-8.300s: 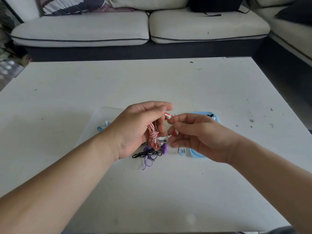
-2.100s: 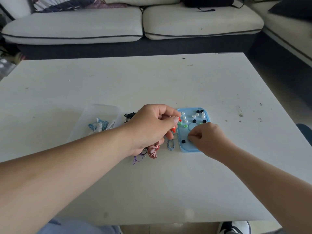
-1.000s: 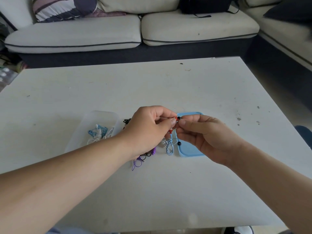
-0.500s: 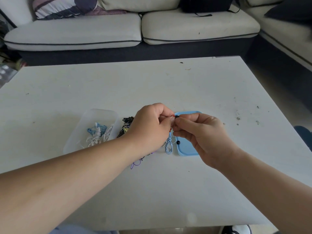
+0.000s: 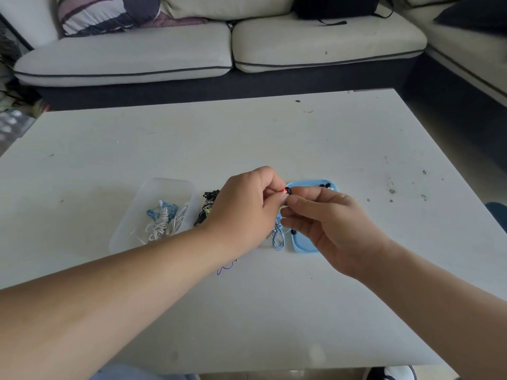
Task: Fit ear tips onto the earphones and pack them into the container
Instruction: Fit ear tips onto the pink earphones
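A pale sofa (image 5: 192, 50) runs across the top of the frame, with a striped cushion (image 5: 109, 12) at its upper left and a black bag (image 5: 334, 6) at the upper middle. Below it the white counter (image 5: 247, 138) fills most of the view, speckled with small dark marks toward the right edge. My two forearms come in from the lower corners and meet just right of the middle.

My left hand (image 5: 247, 209) is curled, thumb and forefinger pinching a red earbud (image 5: 282, 190) at the fingertips. My right hand (image 5: 329, 226) faces it, thumb and forefinger pinching a black ear tip (image 5: 288, 191) that touches the end of that earbud; my other right fingers are loosely bent beneath.

Left of the middle, the clear container (image 5: 167, 185) rests on the counter with coiled white and blue earphones (image 5: 162, 223) inside. The blue tray (image 5: 304, 249) lies under my right hand, mostly hidden, with a few loose ear tips (image 5: 326, 185) showing at its far rim.

Between container and left hand sits a black earphone bundle (image 5: 207, 205). A blue-and-white cable (image 5: 278, 237) hangs in a loop below my fingers, just beside the tray's left edge. A thin purple cable (image 5: 225, 270) peeks out under my left wrist
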